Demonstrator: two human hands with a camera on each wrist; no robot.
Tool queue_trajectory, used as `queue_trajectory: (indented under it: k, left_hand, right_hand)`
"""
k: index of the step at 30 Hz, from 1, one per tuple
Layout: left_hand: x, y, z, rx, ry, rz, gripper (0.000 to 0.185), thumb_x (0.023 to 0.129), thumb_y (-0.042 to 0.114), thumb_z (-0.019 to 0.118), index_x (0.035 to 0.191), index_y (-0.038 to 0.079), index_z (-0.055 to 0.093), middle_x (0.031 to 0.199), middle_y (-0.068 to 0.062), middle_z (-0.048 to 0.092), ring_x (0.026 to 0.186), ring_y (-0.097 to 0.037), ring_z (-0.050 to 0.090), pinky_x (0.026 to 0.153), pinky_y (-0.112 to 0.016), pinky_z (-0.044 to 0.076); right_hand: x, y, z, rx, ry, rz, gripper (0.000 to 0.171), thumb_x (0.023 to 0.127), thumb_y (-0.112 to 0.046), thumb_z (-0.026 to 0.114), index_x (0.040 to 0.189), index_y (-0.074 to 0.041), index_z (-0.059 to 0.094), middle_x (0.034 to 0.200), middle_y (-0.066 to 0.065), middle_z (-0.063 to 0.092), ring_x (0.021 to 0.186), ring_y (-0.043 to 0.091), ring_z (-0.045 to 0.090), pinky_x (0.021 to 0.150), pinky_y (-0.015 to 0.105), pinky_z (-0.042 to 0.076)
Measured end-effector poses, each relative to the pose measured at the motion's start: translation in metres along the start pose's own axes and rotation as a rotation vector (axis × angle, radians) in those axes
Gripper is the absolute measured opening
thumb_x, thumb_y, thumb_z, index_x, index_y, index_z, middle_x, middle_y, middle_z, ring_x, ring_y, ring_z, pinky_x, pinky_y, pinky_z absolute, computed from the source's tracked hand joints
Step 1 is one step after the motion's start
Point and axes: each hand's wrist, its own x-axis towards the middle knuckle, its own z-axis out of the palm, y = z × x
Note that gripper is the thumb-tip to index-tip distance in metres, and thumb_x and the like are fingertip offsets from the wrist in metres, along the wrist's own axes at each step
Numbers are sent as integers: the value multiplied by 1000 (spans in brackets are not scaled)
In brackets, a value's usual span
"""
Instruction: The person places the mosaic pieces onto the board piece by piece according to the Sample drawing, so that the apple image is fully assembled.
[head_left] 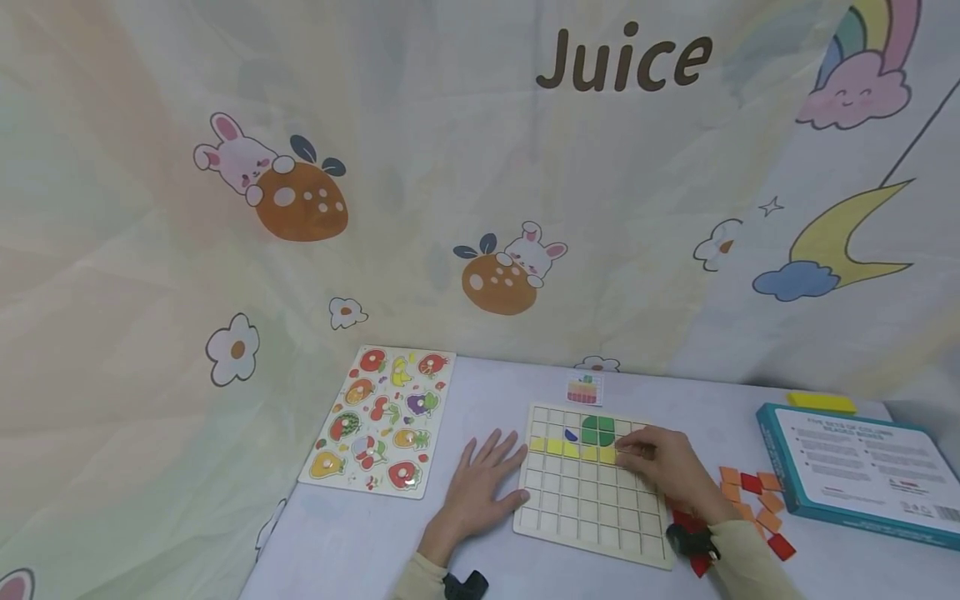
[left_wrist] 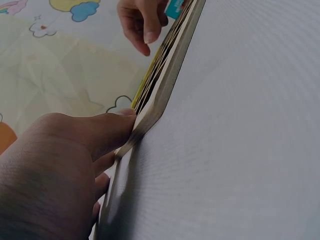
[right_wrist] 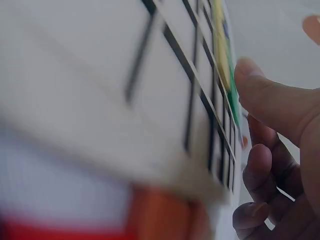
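Observation:
A pale wooden grid board (head_left: 581, 517) lies on the table. Across it runs a row of yellow tiles (head_left: 570, 450), with green rounded pieces (head_left: 597, 431) and a small blue piece (head_left: 572, 435) just above. My left hand (head_left: 480, 487) rests flat at the board's left side; in the left wrist view its thumb (left_wrist: 112, 127) touches the edge. Over the right end of the yellow row is my right hand (head_left: 667, 467), its fingertips close to the board. No piece shows between thumb and bent fingers in the right wrist view, where the thumb (right_wrist: 270, 97) stands near the green.
Orange tiles (head_left: 768, 521) and red tiles (head_left: 782, 547) lie right of the board, partly under the right wrist. Farther right are a teal box (head_left: 862, 475) and a yellow block (head_left: 821, 403). A small picture card (head_left: 585, 388) sits behind the board; a fruit board (head_left: 378, 429) lies left.

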Motion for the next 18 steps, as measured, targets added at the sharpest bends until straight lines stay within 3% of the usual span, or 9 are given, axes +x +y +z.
queue_trajectory:
  k: [5,11,14,18]
  left_hand:
    - [1,0,0,-6,7,8,69,101,63,53,161,29,47,175,6,32,165,-26,23,132,-63,16]
    - [0,1,-1,2,-3,-3,69,101,63,53,161,30,46,175,7,30,165,-25,21,133,-63,15]
    - [0,1,-1,-2,-10,-12,69,101,62,53,162,30,45,175,8,29,166,-23,20,133,-62,13]
    - [0,1,-1,-4,-9,-12,69,101,62,54,162,30,46,175,9,30,166,-23,20,133,-61,14]
  right_hand:
    - [-6,17,-32,-31,5,59,33,91,-27,85,118,-9,79,96,0,71,86,19,56,65,23,48]
    - [-11,39,-64,-132,-120,144,49,87,-33,88,124,-5,74,109,9,75,94,23,63,78,38,61]
    - [-12,44,-70,-134,-169,161,54,84,-37,90,124,-5,73,115,14,74,99,25,65,83,47,64]
    - [-12,45,-67,-106,-194,156,48,85,-36,89,119,-7,74,110,9,73,96,22,63,80,40,63]
